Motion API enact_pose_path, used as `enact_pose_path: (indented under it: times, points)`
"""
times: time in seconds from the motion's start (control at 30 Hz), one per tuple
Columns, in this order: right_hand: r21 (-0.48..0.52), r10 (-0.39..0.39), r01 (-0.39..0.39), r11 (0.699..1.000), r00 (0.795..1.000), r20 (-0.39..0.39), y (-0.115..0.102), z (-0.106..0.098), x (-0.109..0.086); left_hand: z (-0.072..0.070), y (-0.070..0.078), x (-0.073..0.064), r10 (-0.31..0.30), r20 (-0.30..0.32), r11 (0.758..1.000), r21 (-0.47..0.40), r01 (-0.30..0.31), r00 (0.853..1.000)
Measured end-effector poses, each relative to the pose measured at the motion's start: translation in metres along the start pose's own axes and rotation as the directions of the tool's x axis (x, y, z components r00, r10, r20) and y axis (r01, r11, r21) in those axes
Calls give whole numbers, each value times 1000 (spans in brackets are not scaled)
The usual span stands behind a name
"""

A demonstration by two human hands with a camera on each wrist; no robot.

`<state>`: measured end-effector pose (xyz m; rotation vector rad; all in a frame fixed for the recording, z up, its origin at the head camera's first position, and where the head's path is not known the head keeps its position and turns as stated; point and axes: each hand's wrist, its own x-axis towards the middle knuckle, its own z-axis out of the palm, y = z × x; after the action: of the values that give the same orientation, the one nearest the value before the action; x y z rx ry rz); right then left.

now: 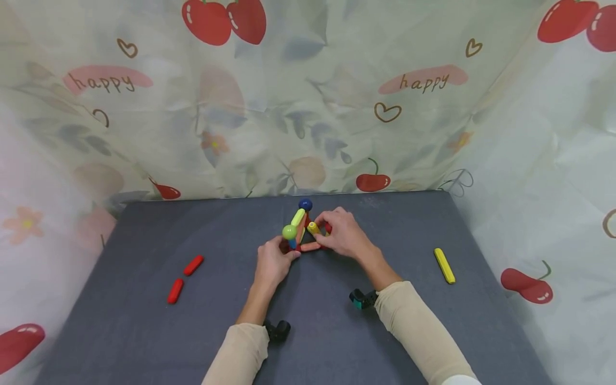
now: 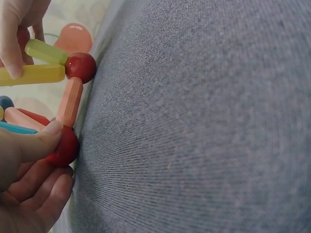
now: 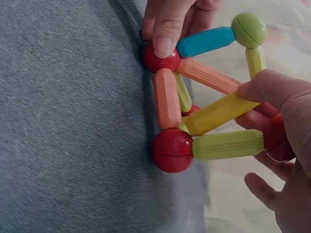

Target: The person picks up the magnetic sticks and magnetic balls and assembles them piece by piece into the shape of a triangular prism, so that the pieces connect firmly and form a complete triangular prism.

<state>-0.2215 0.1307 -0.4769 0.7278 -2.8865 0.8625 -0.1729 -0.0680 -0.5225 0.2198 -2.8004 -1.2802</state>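
A small frame of rods and balls stands toward the back of the dark table. My left hand (image 1: 273, 263) holds its front left red ball (image 2: 68, 147), thumb pressed on it. With its thumb on a yellow rod (image 3: 221, 114), my right hand (image 1: 343, 231) grips that rod at the frame's right side. The rod's lower end reaches the other front red ball (image 3: 172, 150). A salmon rod (image 3: 166, 97) joins the two front balls. From the second, a yellow-green rod (image 3: 228, 145) runs to another red ball (image 3: 277, 138), partly behind the right hand. A blue rod (image 3: 206, 41) carries a green ball (image 1: 289, 232).
A dark blue ball (image 1: 305, 204) tops the back of the frame. Two red rods (image 1: 194, 265) (image 1: 175, 291) lie at the left of the table (image 1: 231, 219). Another yellow rod (image 1: 444, 266) lies at the right. A printed curtain (image 1: 308, 133) hangs behind.
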Motion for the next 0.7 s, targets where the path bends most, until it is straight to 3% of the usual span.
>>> enact_pose_path:
  times: [0.2, 0.43, 0.7]
  points:
    - [-105, -31, 37, 994, 998, 56, -5, -3, 3, -1, 2, 0, -7, 3, 1000, 3, 7, 1000]
    - [-301, -82, 98, 948, 995, 64, -17, 0, 1, 1, 2, 0, 9, -3, 1000, 7, -9, 1000]
    - [-386, -120, 121, 915, 992, 28, -21, 5, -1, 0, 4, -2, 24, -12, 1000, 12, -24, 1000]
